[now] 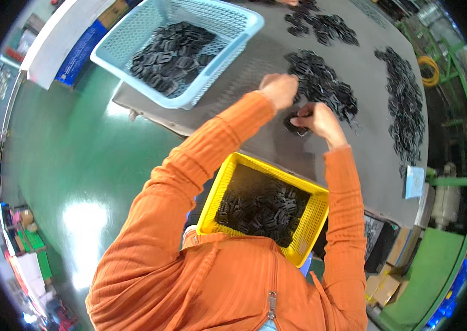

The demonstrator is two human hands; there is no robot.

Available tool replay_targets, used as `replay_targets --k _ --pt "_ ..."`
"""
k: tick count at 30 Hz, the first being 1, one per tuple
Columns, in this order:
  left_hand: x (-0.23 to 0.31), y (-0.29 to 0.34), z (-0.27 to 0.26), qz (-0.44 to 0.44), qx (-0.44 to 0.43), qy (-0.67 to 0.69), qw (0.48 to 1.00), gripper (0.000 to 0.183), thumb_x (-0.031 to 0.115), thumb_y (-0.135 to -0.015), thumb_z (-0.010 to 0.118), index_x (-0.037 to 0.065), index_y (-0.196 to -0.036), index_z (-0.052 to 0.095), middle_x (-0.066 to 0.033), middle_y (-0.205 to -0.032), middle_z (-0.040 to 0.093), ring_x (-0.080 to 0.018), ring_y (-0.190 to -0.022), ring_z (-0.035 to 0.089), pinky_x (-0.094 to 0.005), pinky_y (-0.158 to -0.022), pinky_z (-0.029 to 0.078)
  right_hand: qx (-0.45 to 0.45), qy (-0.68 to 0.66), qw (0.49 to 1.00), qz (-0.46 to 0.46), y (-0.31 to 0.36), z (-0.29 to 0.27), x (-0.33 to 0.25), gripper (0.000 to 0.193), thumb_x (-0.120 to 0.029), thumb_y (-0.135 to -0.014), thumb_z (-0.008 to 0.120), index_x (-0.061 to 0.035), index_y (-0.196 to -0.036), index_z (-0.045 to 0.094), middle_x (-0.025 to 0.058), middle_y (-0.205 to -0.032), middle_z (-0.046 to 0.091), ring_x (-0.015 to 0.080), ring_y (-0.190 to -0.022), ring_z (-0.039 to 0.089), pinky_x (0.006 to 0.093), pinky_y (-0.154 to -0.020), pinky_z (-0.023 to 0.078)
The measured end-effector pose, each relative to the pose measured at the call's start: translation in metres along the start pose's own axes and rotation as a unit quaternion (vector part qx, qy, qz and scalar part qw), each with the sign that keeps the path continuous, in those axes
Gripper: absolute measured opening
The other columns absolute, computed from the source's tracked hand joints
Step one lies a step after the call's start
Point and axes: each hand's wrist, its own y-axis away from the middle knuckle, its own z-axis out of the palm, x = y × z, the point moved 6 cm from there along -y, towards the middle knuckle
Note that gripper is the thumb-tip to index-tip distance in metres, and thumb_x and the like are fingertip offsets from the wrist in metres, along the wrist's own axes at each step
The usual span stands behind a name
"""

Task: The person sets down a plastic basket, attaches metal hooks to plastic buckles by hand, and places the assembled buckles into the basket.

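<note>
Hands are both up in the middle of the frame, over a grey table (277, 143). Right hand (317, 120) has its fingers pinched shut on a small black clip (295, 124) that sits just left of the knuckles, right at the table surface; too small and dark to say which way the clip points or how its long axis runs, it just reads as a squat black lump. Left hand (280, 89) is curled loosely just up and left of it, fingertips at the edge of a pile of clips (324, 88) in the upper middle; can't tell if it actually has hold of anything. More black clips are strewn toward the top of the frame (324, 26) and in a long strip down the right side (407, 105). Upper left there's a blue basket (134, 33), tilted and hanging partly off the table edge, with clips in it. Lower centre, close to the body, a yellow basket (319, 212) also holds clips. Orange sleeves (200, 160) come up from the bottom, and green floor (73, 154) fills the left side.
</note>
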Motion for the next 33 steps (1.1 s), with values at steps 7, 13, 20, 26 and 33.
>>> replay_targets --k 7,13,20,26,33 --pt "-0.027 0.046 -0.018 0.03 0.031 0.262 0.964 0.036 0.028 -0.07 0.072 0.002 -0.092 0.063 -0.0169 -0.083 0.065 -0.0308 -0.078 0.063 -0.0372 -0.068 0.047 0.014 0.016 0.997 -0.068 0.012 -0.001 -0.017 0.043 -0.022 -0.058 0.083 -0.0026 -0.09 0.062 0.0073 -0.076 0.063 0.016 -0.07 0.058 0.0317 -0.065 0.045" --pt "0.042 0.16 0.007 0.204 -0.16 0.346 0.901 0.027 0.025 -0.075 0.07 0.002 -0.085 0.062 -0.0127 -0.08 0.062 -0.0262 -0.075 0.061 -0.0345 -0.069 0.048 -0.099 -0.125 0.987 -0.021 0.011 -0.026 -0.011 0.027 -0.024 -0.065 0.078 -0.0024 -0.077 0.067 0.0033 -0.067 0.062 0.0133 -0.063 0.055 0.029 -0.059 0.042" --pt "0.06 0.141 0.001 0.24 -0.061 0.375 0.893 0.024 0.018 -0.078 0.066 0.002 -0.095 0.062 -0.0124 -0.092 0.062 -0.0269 -0.087 0.06 -0.0346 -0.076 0.047 -0.015 -0.239 0.97 0.031 0.037 -0.038 0.027 0.019 -0.017 -0.071 0.075 -0.0032 -0.079 0.065 0.0032 -0.068 0.062 0.0101 -0.061 0.055 0.0264 -0.059 0.044" --pt "0.004 0.059 0.003 0.115 0.16 0.28 0.94 0.031 0.02 -0.078 0.067 0.006 -0.105 0.061 -0.0125 -0.107 0.058 -0.0281 -0.102 0.054 -0.0374 -0.087 0.044 0.404 -0.089 0.91 0.023 0.079 -0.079 0.049 0.015 -0.013 -0.074 0.07 -0.0055 -0.086 0.065 0.0051 -0.077 0.066 0.0179 -0.075 0.062 0.029 -0.072 0.046" --pt "0.044 -0.023 0.026 0.148 0.191 0.034 0.97 0.066 0.047 -0.078 0.065 0.024 -0.135 0.04 -0.0116 -0.145 0.027 -0.0326 -0.137 0.016 -0.057 -0.108 0.018 0.467 -0.145 0.87 0.058 0.106 -0.083 0.088 0.016 -0.012 -0.073 0.072 -0.0041 -0.085 0.064 0.0045 -0.077 0.066 0.0148 -0.074 0.06 0.0279 -0.071 0.046"
